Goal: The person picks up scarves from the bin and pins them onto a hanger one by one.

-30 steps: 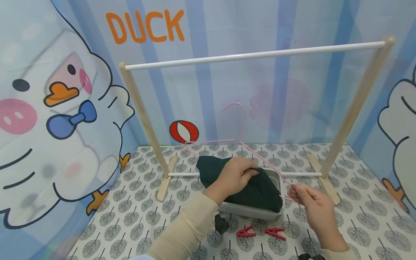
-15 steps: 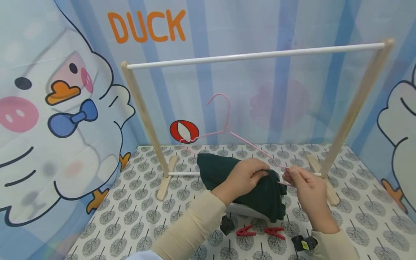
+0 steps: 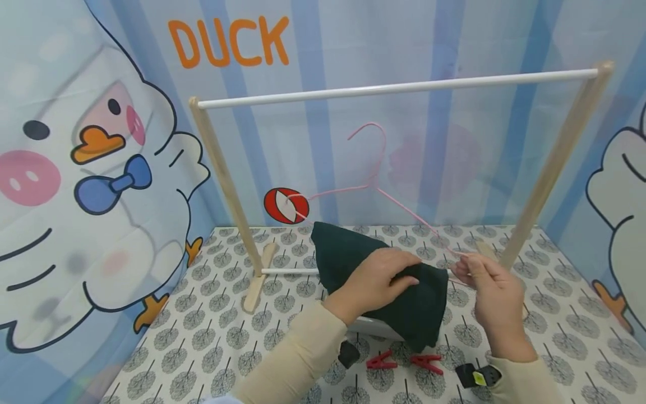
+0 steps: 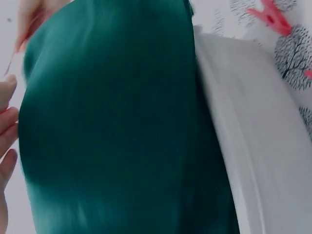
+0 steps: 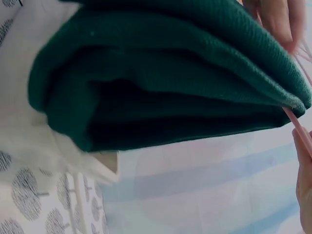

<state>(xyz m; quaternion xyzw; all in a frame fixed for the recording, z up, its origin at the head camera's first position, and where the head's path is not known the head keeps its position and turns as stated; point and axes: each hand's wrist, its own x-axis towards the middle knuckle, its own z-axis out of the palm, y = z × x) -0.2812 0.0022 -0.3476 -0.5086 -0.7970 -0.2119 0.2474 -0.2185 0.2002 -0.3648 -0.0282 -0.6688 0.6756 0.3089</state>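
Note:
A dark green folded cloth garment [image 3: 348, 258] is draped over the lower bar of a pink wire clothes hanger [image 3: 404, 209]. My left hand [image 3: 375, 280] grips the garment near its upper edge, thumb on the near side. My right hand [image 3: 492, 294] pinches the hanger's right corner, just beyond the cloth. In the right wrist view the garment's folds [image 5: 161, 73] hang open at the end, and the pink wire [image 5: 295, 119] comes out from under them. The left wrist view shows the garment [image 4: 112, 117] close up, with fingertips along its edge.
A grey tray [image 3: 375, 326] stands below the garment, mostly hidden by it. Two red clothespins [image 3: 382, 360] lie in front of it on the tree-patterned tablecloth [image 3: 202, 348]. Behind stands a drying rack with a white top rail [image 3: 398, 88] and wooden posts [image 3: 227, 185].
The hanger has risen, its hook swinging left and then back right. The garment has lifted further off the tray and hangs more fully over the bar. My left hand has shifted rightward.

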